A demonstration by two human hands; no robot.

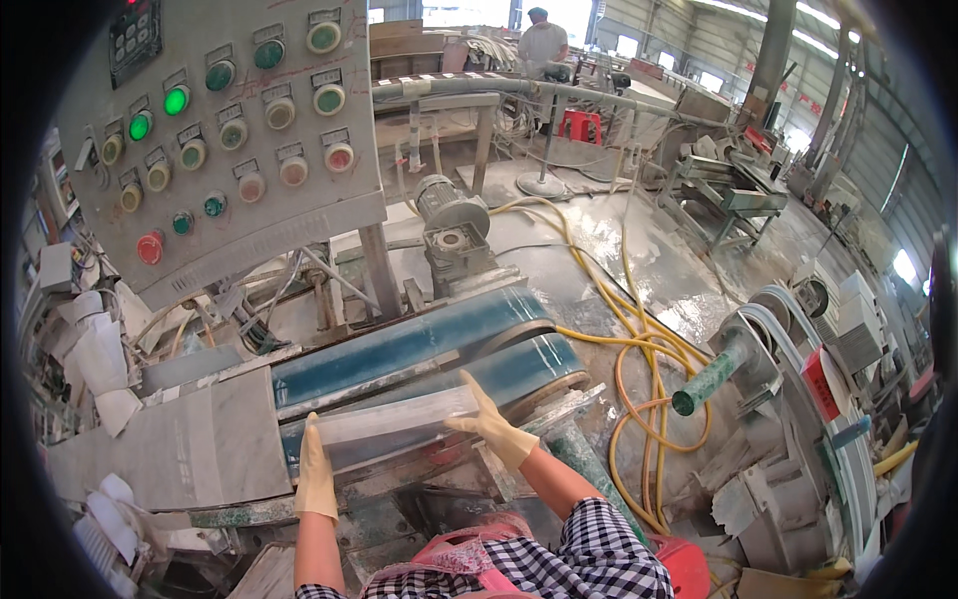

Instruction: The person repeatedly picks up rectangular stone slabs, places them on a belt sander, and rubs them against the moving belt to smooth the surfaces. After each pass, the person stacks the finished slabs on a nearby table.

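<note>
A long, pale grey-white stone strip (397, 419) spans the space between my hands over the near blue belt (499, 371). My left hand (314, 471), in a cream rubber glove, is closed on the strip's left end. In a matching glove, my right hand (493, 429) grips the right end, thumb and fingers on either side. The far blue belt (419, 337) runs alongside. Left of the belts lies a flat grey stone-like slab (230, 439) with a smooth face. The strip's underside is hidden.
A control panel (225, 130) with several buttons stands at upper left. Beyond the belts sits a motor (454, 225). Yellow hoses (639, 339) coil over the wet floor at right, near a green roller (711, 379). A person (542, 42) stands far back near a red stool (580, 126).
</note>
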